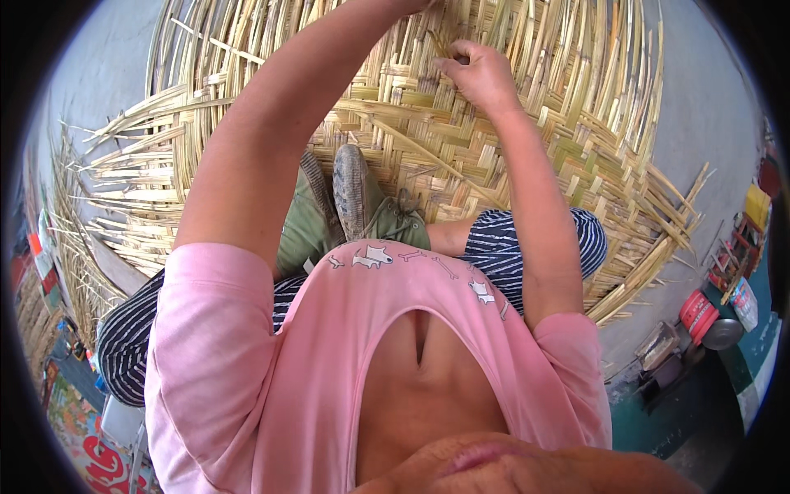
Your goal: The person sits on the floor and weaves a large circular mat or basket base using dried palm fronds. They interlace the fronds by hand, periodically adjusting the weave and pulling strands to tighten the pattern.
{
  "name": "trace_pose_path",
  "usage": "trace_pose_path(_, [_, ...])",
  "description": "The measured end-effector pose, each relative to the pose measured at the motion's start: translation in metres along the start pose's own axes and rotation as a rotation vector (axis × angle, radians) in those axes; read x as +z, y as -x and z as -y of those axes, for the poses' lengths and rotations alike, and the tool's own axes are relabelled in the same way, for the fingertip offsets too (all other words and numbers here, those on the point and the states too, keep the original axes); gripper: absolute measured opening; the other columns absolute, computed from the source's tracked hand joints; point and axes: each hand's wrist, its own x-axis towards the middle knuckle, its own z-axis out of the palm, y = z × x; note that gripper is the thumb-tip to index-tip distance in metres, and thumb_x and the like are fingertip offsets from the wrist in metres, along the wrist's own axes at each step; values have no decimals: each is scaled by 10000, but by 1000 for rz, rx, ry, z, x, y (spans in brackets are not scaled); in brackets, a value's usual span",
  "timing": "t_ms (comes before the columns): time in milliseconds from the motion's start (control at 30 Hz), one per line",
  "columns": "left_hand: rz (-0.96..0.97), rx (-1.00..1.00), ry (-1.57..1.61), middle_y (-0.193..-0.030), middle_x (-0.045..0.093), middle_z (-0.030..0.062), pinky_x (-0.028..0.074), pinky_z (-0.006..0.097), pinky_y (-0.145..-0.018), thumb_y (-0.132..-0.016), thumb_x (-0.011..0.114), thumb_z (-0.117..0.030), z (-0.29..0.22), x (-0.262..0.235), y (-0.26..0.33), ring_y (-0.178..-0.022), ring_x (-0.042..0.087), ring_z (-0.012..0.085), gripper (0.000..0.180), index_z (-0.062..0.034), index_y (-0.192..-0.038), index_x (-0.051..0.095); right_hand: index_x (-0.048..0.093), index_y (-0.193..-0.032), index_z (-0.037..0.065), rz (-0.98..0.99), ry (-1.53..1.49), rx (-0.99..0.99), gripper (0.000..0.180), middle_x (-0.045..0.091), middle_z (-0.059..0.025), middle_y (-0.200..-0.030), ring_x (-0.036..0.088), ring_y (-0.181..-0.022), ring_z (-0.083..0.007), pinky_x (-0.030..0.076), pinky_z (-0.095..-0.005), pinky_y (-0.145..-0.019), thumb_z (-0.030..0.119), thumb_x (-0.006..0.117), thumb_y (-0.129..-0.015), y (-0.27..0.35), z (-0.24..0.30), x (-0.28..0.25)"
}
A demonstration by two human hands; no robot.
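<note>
A large half-woven mat [469,156] of flat, pale yellow-green split-reed strips lies on the floor in front of me, and my crossed legs rest on it. My right hand [484,76] is at the mat's far middle, fingers curled and pinched on a thin reed strip [439,43]. Beyond the woven part, loose upright strips [568,41] fan out toward the far edge. My left forearm reaches across to the top of the view. Only the edge of my left hand [415,5] shows there, close to my right hand; its fingers are cut off.
Loose strip ends stick out at both sides of the mat. A heap of thin reeds [70,214] lies at left. Grey floor [699,107] borders the mat. At right stand a red round container [698,317], a dark pot [724,333] and other household things.
</note>
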Motion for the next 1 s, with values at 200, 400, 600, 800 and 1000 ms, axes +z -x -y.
trace_pose_path(200, [433,9,630,-818,731,100,470,329,-518,-850,837,-172,41,-24,22,-617,631,174,203,-11,-939,751,735,-996,50,-35,-84,-18,327,692,-81,-711,672,-631,-182,532,-352,-639,368,753,-924,-8,-9,11])
trace_pose_path(400, [506,47,818,-788,718,79,536,313,-580,-868,819,-178,57,-15,47,-704,694,175,183,-38,-951,737,722,-921,63,-30,-104,-15,328,668,-105,-663,677,-634,-239,541,-396,-661,391,730,-923,-13,-14,15])
trace_pose_path(600, [275,-1,667,-760,724,78,514,316,-509,-893,776,-136,62,5,45,-575,656,188,128,-28,-952,741,682,-894,76,-17,-9,-10,341,722,-69,-784,744,-726,-153,576,-345,-709,409,735,-947,-13,-9,16])
trace_pose_path(800, [354,51,532,-737,721,85,521,329,-523,-867,813,-173,61,3,46,-592,652,170,179,-18,-935,752,674,-876,84,-6,-36,-20,326,715,-63,-775,742,-731,-149,573,-356,-717,396,740,-947,-16,-14,18])
trace_pose_path(1000, [233,185,558,-831,753,89,564,323,-604,-888,811,-197,73,-6,74,-696,697,167,211,-16,-982,756,724,-938,67,9,-71,-5,345,703,-108,-716,709,-698,-256,553,-410,-698,411,722,-919,-18,-16,20])
